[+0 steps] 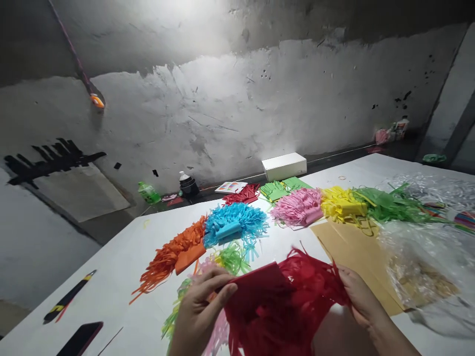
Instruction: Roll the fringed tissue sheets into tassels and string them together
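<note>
A bundle of red tissue-paper fringe [293, 301] hangs over the near part of the table, its strips spread and its solid folded band at the upper left. My left hand [202, 306] pinches that band between thumb and fingers. At the right end of the fringe my right hand [358, 291] is closed around the strips, with its fingertips partly hidden by the paper. Beneath the left hand lies a loose pile of pink, green and yellow paper strips [230, 258]. Orange fringe [178, 249] and blue fringe [235, 222] lie just beyond.
Pink [297, 205], yellow [343, 203] and green [389, 203] fringes lie farther back, near a white box [284, 166]. Brown paper [352, 249] and a clear plastic bag [426, 267] are on the right. A utility knife [70, 296] and a phone [81, 338] lie left.
</note>
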A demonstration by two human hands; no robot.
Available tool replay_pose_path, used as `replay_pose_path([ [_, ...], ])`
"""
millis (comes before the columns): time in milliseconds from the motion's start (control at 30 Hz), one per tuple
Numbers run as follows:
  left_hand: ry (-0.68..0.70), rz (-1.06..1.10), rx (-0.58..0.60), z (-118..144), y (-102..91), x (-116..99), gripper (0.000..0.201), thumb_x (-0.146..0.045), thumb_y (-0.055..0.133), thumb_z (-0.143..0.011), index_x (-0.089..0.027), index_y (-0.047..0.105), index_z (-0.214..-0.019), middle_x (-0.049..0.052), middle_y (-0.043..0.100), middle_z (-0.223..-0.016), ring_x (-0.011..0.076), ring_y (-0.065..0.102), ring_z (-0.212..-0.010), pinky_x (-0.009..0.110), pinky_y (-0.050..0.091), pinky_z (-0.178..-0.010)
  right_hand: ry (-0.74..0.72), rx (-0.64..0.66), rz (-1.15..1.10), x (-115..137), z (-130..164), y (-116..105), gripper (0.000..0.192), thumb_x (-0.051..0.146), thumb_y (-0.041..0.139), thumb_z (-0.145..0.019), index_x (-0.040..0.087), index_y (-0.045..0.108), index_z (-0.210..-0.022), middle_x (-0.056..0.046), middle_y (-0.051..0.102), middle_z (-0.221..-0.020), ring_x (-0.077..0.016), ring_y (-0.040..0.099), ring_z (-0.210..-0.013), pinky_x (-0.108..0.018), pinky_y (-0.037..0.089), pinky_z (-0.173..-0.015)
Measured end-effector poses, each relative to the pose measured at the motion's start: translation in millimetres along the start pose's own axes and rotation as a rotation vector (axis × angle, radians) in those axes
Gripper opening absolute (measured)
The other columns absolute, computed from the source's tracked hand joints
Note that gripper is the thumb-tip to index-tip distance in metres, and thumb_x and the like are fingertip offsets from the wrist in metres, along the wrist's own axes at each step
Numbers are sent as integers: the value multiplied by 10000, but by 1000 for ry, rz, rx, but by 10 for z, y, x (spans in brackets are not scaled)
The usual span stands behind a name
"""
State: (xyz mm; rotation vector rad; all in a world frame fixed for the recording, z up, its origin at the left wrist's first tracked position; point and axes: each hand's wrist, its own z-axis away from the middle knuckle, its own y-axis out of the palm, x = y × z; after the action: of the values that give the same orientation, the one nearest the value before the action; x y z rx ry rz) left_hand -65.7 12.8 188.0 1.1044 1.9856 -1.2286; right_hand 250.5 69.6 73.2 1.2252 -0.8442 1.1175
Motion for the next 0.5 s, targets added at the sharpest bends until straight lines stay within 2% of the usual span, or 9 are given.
replay_pose_path([
  [100, 5, -8, -69, -41, -233, -40, 154, -402, 780, -818, -258, 827, -792, 59, 700, -824, 219, 643, -752, 276, 551, -630, 57, 4, -84, -76, 75, -20, 315, 488, 757, -688, 182, 733, -760, -50, 751, -713, -272, 728, -728, -362, 571, -674],
  [200, -18, 35, -164, -108, -474, -102, 188, -444, 849, -729, -259, 822, -742, 54, 704, -850, 220, 623, -767, 265, 540, -596, 85, -51, -116, -125, 108, -111, 333, 502, 775, -677, 179, 730, -743, -56, 758, -720, -284, 742, -752, -376, 588, -715],
  [367, -136, 134, -381, -443, -786, -173, 357, -550, 928, -560, -245, 799, -693, 24, 722, -844, 212, 612, -795, 262, 534, -627, 114, -173, -121, -94, 148, -531, 314, 442, 836, -595, 196, 734, -761, -53, 773, -739, -283, 758, -763, -354, 603, -730],
  [433, -163, 121, -363, -676, -802, -125, 409, -564, 920, -554, -209, 791, -711, 34, 735, -814, 217, 628, -769, 280, 541, -632, 142, -210, -118, -99, 164, -781, 335, 437, 858, -552, 200, 737, -755, -58, 772, -719, -294, 760, -726, -356, 606, -685],
  [500, -137, 41, -275, -961, -722, -17, 434, -589, 864, -625, -177, 787, -742, 51, 749, -785, 225, 651, -740, 301, 546, -644, 182, -251, -120, -147, 160, -1034, 359, 440, 880, -497, 209, 745, -736, -66, 780, -735, -309, 764, -724, -358, 609, -657],
])
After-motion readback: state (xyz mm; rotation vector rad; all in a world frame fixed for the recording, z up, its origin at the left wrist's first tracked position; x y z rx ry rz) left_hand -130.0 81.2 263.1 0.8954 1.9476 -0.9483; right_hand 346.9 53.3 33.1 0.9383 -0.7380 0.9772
